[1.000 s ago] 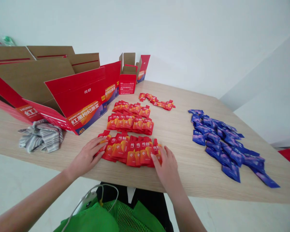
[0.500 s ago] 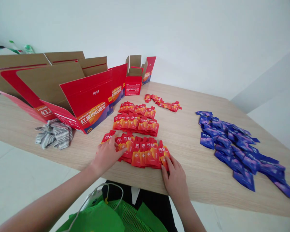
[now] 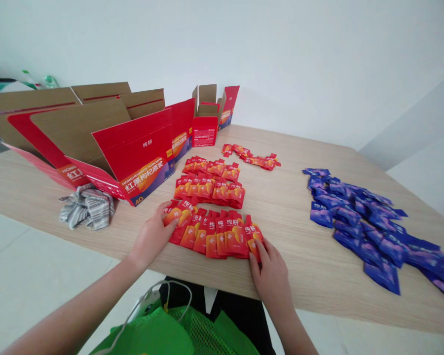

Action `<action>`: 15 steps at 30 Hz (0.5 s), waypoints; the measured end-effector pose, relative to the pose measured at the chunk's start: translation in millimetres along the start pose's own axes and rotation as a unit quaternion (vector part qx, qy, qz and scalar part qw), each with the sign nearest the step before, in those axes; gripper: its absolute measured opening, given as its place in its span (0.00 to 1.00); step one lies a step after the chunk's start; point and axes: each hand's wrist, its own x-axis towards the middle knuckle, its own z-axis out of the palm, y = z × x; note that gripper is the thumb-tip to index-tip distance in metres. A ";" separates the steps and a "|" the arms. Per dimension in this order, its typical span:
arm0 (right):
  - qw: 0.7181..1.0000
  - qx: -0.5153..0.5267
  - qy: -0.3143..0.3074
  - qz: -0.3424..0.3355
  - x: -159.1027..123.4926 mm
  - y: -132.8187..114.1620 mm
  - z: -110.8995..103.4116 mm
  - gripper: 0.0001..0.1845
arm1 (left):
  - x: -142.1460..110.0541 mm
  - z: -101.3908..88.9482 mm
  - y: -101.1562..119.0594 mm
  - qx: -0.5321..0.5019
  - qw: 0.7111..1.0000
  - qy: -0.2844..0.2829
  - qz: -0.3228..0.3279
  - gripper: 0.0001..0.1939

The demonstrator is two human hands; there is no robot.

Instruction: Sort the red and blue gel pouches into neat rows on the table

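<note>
A front row of red spouted pouches (image 3: pixel 216 236), printed with orange fruit, lies overlapping near the table's front edge. At the row's left end, my left hand (image 3: pixel 151 239) is closed on a red pouch (image 3: pixel 185 212), with thumb in front and fingers behind. My right hand (image 3: pixel 272 268) grips the rightmost red pouch (image 3: pixel 252 235) at its lower right edge, fingertips over it. Behind the front row lie a middle row of red pouches (image 3: pixel 209 190) and a shorter back row (image 3: pixel 210 168), both overlapping too.
Open red cartons (image 3: pixel 144 158) stand at left, with a smaller open carton (image 3: pixel 205 130) farther back. Striped gloves (image 3: pixel 89 207) lie before them. Loose red pouches (image 3: pixel 259 160) lie at the back. Blue pouches (image 3: pixel 355 217) are heaped on the table's right side (image 3: pixel 292 207).
My left hand has shifted slightly left, lifting the upper pouch leftward and uncovering more of the fanned pouches beneath. My right hand stays at the row's right end. The view has shifted slightly.
</note>
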 end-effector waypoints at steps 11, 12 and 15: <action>1.000 -0.008 0.013 -0.008 -2.0 2.0 4.4 0.32 | -22.0 11.3 -36.5 0.130 0.984 0.125 -0.013 0.17; 1.000 -0.009 0.013 -0.010 -2.1 2.3 3.9 0.32 | -23.7 14.2 -35.9 0.155 0.978 0.136 0.007 0.18; 1.000 -0.005 0.005 -0.012 -2.3 2.8 1.2 0.31 | -26.7 16.9 -32.5 0.165 0.966 0.187 0.070 0.21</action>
